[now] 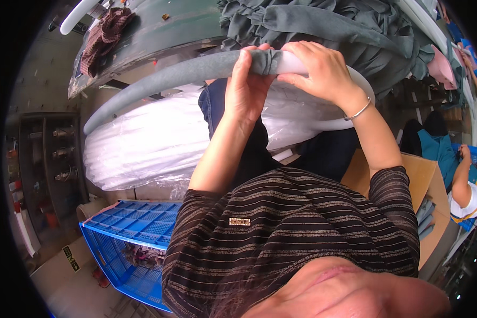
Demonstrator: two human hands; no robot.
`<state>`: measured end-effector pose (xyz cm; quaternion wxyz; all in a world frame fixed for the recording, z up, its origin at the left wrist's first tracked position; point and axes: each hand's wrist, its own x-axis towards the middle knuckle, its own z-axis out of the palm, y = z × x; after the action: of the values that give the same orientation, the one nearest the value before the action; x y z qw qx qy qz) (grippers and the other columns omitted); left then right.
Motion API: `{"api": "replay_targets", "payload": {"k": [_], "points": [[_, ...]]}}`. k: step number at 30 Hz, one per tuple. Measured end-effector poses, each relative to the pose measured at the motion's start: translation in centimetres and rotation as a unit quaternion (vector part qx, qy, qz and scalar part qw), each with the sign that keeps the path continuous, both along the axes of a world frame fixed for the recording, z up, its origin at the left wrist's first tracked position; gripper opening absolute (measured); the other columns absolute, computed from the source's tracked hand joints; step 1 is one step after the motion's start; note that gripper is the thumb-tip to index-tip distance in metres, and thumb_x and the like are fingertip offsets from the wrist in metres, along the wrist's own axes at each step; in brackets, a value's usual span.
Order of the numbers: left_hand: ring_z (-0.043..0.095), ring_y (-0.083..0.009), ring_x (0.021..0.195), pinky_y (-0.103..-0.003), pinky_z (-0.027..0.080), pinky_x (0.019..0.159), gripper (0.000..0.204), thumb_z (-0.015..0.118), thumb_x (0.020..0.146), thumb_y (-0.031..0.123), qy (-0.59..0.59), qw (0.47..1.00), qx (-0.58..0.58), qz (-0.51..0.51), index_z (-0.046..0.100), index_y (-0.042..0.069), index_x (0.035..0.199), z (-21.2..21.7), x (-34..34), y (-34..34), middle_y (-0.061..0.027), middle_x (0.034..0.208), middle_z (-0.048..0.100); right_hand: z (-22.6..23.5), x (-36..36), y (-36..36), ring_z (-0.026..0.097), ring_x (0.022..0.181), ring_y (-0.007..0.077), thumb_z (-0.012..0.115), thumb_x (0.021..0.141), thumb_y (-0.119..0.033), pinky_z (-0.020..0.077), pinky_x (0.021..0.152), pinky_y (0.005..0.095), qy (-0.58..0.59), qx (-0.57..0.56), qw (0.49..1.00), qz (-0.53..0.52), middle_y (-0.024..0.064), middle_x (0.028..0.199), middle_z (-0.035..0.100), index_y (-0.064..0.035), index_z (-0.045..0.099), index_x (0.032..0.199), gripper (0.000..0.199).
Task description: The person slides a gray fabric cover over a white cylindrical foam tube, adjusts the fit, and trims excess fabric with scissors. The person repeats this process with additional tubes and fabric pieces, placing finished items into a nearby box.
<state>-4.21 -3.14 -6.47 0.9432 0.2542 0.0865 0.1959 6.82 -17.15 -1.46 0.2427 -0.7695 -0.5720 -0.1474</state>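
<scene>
A long white foam tube (290, 63) curves across in front of me, its left stretch covered by a grey fabric sleeve (164, 78). My left hand (249, 82) is wrapped round the sleeve near its right end, where the cloth lies bunched in folds. Just to the right, my right hand (323, 71) grips the bare white tube, thumb and fingers curled over it. The tube's bare part bends round behind my right wrist and comes back under it. Beyond my hands lies a heap of similar grey fabric sleeves (323, 26) on the table.
A plastic-wrapped bundle of white tubes (148, 140) lies below the held tube. The green table (183, 21) carries a checked cloth (107, 37). A blue crate (138, 222) stands at left, a cardboard box (432, 180) at right. Another person (466, 193) is at far right.
</scene>
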Motion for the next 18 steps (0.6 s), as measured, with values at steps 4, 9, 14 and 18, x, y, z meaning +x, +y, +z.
{"api": "replay_targets", "payload": {"k": [4,9,14,18], "points": [[0.062,-0.0233,0.107,-0.037,0.052,0.087,0.045,0.048,0.099,0.036,0.094,0.97,0.15,-0.164,0.048,0.002,0.129,-1.2,-1.2,0.8,-0.0131,0.118,0.062,-1.6,2.0,-0.3,0.064,0.094,0.0271,0.076,0.074,-0.034,0.0523,0.077,0.038,-0.023,-0.015,0.999,-0.017,0.0064,0.1,0.066,-0.0115,0.061,0.109,0.044],[0.066,-0.0196,0.085,-0.031,0.052,0.073,0.03,0.074,0.08,0.015,0.021,0.734,0.674,-0.081,0.064,0.003,0.106,2.3,-1.8,-1.8,-0.0093,0.102,0.067,-1.6,3.5,-3.4,0.065,0.094,0.0273,0.079,0.07,-0.022,0.0526,0.079,0.0367,0.009,-0.032,0.998,-0.049,0.0068,0.102,0.067,-0.0104,0.062,0.11,0.044],[0.064,-0.0317,0.096,-0.045,0.049,0.082,0.081,0.081,0.065,0.038,-0.042,0.472,0.865,0.167,0.05,0.004,0.131,5.1,2.4,-0.8,-0.0145,0.103,0.066,-0.4,1.7,-3.0,0.065,0.086,0.0278,0.077,0.067,-0.023,0.0535,0.072,0.0391,-0.036,0.01,0.999,0.03,0.0099,0.091,0.066,-0.007,0.062,0.096,0.036],[0.067,-0.029,0.071,-0.039,0.052,0.059,0.066,0.076,0.074,0.042,0.029,0.43,0.899,-0.069,0.051,0.008,0.126,6.4,3.1,-1.8,-0.011,0.078,0.068,-0.9,1.6,-5.4,0.059,0.079,0.0263,0.077,0.064,-0.029,0.0489,0.063,0.037,-0.058,0.005,0.998,0.04,0.0055,0.081,0.057,-0.0088,0.055,0.092,0.041]]}}
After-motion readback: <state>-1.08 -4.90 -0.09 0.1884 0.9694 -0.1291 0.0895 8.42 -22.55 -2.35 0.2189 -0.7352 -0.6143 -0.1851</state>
